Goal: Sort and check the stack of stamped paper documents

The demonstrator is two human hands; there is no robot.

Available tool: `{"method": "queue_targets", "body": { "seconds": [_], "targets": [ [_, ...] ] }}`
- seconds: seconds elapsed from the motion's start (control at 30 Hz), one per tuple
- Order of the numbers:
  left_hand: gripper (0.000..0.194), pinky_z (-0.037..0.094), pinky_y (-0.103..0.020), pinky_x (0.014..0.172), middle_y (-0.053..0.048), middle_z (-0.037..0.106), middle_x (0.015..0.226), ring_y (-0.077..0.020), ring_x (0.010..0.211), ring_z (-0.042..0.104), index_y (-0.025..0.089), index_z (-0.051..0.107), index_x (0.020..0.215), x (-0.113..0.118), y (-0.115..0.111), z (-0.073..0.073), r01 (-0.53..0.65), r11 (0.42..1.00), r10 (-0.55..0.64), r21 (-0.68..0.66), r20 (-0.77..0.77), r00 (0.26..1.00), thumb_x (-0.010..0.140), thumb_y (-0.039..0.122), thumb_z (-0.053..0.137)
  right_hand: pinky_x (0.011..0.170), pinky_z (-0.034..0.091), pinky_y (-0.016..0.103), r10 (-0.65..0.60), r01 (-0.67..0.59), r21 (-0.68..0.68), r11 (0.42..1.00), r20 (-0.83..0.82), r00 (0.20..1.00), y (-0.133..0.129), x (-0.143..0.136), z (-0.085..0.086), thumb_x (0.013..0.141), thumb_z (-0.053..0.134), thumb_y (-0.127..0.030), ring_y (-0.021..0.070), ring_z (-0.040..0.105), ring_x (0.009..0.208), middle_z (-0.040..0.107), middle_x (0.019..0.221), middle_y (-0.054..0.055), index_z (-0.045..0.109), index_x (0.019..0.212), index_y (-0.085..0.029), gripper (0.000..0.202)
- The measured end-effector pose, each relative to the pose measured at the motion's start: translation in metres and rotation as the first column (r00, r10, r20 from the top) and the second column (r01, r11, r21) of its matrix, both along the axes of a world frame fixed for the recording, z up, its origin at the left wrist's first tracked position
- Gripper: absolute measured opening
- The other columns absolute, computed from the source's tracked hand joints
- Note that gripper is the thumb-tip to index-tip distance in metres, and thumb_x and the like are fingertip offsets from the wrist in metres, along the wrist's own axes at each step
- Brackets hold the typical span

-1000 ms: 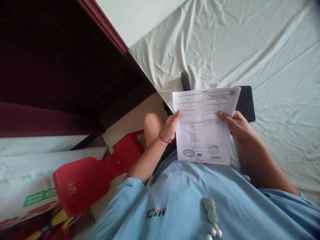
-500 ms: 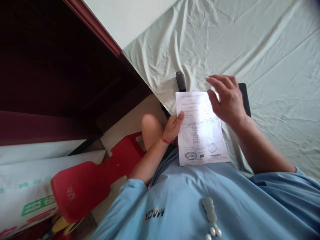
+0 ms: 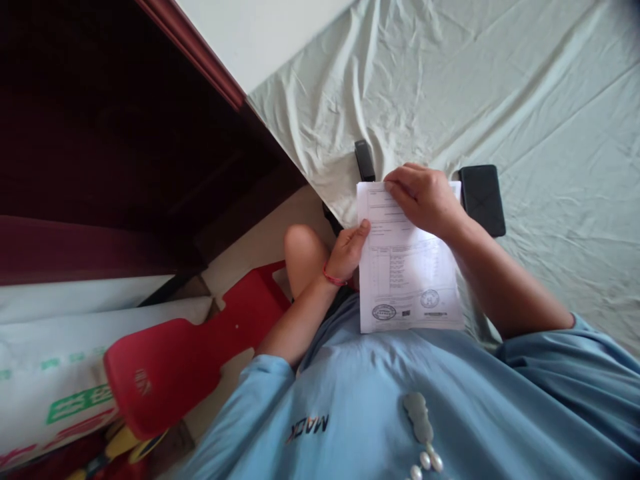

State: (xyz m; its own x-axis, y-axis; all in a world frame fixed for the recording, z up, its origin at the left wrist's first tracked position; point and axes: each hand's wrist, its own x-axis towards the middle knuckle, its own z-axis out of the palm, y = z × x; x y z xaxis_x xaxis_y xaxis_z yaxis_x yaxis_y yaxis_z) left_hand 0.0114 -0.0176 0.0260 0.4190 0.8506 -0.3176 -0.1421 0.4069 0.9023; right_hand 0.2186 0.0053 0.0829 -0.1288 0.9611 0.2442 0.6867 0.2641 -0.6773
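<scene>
A printed sheet of paper [image 3: 400, 267] with tables, two round stamps and a barcode lies upright in view before my shirt. My left hand [image 3: 349, 252], with a red cord at the wrist, grips its left edge, thumb on the front and fingers behind. Across the upper part reaches my right hand [image 3: 425, 200]. Its thumb and fingers close on the sheet's top edge, and the hand covers the upper right of the print. Whether several sheets are stacked, I cannot tell.
Beyond the paper, a narrow black object [image 3: 365, 160] and a flat black case [image 3: 483, 200] lie on the pale bedsheet [image 3: 560, 120]. Dark red furniture [image 3: 100, 133] stands at left. A red plastic seat [image 3: 170, 367] and a white printed sack [image 3: 45, 360] are at lower left.
My right hand has moved left from above the sheet's right side and closed on its top edge. More of the black case shows. My left hand keeps its grip.
</scene>
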Motion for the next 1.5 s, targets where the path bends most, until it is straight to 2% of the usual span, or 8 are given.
{"method": "queue_targets", "body": {
  "seconds": [0.17, 0.37, 0.5, 0.7, 0.87, 0.97, 1.1, 1.5],
  "targets": [
    [0.053, 0.055, -0.028, 0.07, -0.005, 0.076, 0.079, -0.0203, 0.085, 0.075, 0.018, 0.077, 0.084, 0.006, 0.011, 0.011, -0.082, 0.996, 0.081, 0.039, 0.034, 0.996, 0.094, 0.07, 0.072, 0.088, 0.052, 0.041, 0.028, -0.028, 0.006, 1.0, 0.013, 1.0, 0.003, -0.005, 0.002, 0.106, 0.049, -0.032, 0.0253, 0.067, 0.094, 0.074, 0.103, 0.01, 0.078, 0.109, -0.02, 0.032],
    [0.05, 0.054, -0.027, 0.069, -0.004, 0.072, 0.074, -0.0189, 0.084, 0.074, 0.018, 0.073, 0.081, 0.012, 0.014, 0.02, -0.099, 0.995, 0.099, 0.009, 0.0, 0.995, 0.096, 0.066, 0.072, 0.113, 0.046, 0.056, 0.001, -0.03, 0.157, 0.987, 0.181, 0.984, 0.0, -0.012, 0.004, 0.109, 0.046, -0.029, 0.034, 0.061, 0.132, 0.074, 0.134, 0.011, 0.074, 0.134, -0.026, 0.038],
    [0.051, 0.053, -0.027, 0.066, -0.004, 0.07, 0.072, -0.0181, 0.081, 0.073, 0.018, 0.07, 0.077, 0.014, 0.012, 0.022, -0.101, 0.995, 0.101, 0.001, -0.002, 0.995, 0.098, 0.065, 0.07, 0.116, 0.043, 0.057, 0.046, -0.081, 0.153, 0.985, 0.219, 0.975, -0.005, -0.015, 0.002, 0.111, 0.042, -0.03, 0.034, 0.057, 0.139, 0.075, 0.136, 0.011, 0.073, 0.136, -0.024, 0.041],
    [0.046, 0.058, -0.028, 0.071, -0.004, 0.074, 0.076, -0.0201, 0.088, 0.076, 0.018, 0.074, 0.083, 0.01, 0.016, 0.017, -0.092, 0.995, 0.093, 0.029, -0.016, 0.996, 0.097, 0.062, 0.073, 0.104, 0.046, 0.051, -0.041, 0.024, 0.102, 0.994, 0.16, 0.986, 0.002, -0.004, -0.002, 0.111, 0.041, -0.038, 0.0312, 0.062, 0.112, 0.075, 0.106, 0.012, 0.077, 0.113, -0.022, 0.039],
    [0.045, 0.062, -0.032, 0.083, -0.007, 0.079, 0.083, -0.0245, 0.101, 0.079, 0.019, 0.078, 0.089, 0.01, 0.025, -0.003, -0.08, 0.996, 0.08, 0.026, -0.006, 0.997, 0.094, 0.064, 0.076, 0.077, 0.042, 0.038, -0.048, 0.057, -0.162, 0.985, 0.06, 0.997, 0.019, 0.012, -0.014, 0.106, 0.05, -0.044, 0.0188, 0.052, 0.074, 0.057, 0.071, 0.004, 0.058, 0.072, -0.022, 0.041],
    [0.05, 0.063, -0.036, 0.09, -0.008, 0.08, 0.083, -0.0273, 0.103, 0.08, 0.018, 0.079, 0.089, 0.012, 0.024, -0.021, -0.089, 0.995, 0.089, -0.044, 0.008, 0.996, 0.091, 0.068, 0.078, 0.071, 0.036, 0.036, -0.045, 0.045, -0.307, 0.951, 0.006, 0.999, 0.024, 0.013, -0.023, 0.102, 0.054, -0.043, 0.0155, 0.045, 0.067, 0.048, 0.064, 0.0, 0.048, 0.066, -0.022, 0.042],
    [0.052, 0.063, -0.04, 0.095, -0.01, 0.081, 0.085, -0.029, 0.101, 0.08, 0.015, 0.079, 0.089, 0.012, 0.018, -0.035, -0.126, 0.982, 0.125, -0.141, -0.016, 0.992, 0.09, 0.067, 0.079, 0.072, 0.035, 0.035, -0.045, 0.049, -0.391, 0.919, 0.02, 0.999, 0.025, 0.009, -0.038, 0.097, 0.056, -0.041, 0.016, 0.046, 0.068, 0.052, 0.065, 0.0, 0.055, 0.07, -0.022, 0.034],
    [0.013, 0.064, -0.043, 0.095, -0.01, 0.076, 0.074, -0.0281, 0.091, 0.081, 0.011, 0.074, 0.088, 0.033, 0.036, -0.006, -0.351, 0.801, 0.33, -0.485, -0.131, 0.935, 0.093, 0.009, 0.062, 0.073, 0.038, 0.036, 0.009, 0.094, -0.378, 0.921, 0.261, 0.965, 0.063, 0.014, -0.055, 0.096, 0.055, -0.035, 0.0208, 0.055, 0.075, 0.064, 0.072, 0.006, 0.067, 0.073, -0.021, 0.029]
  ]
}}
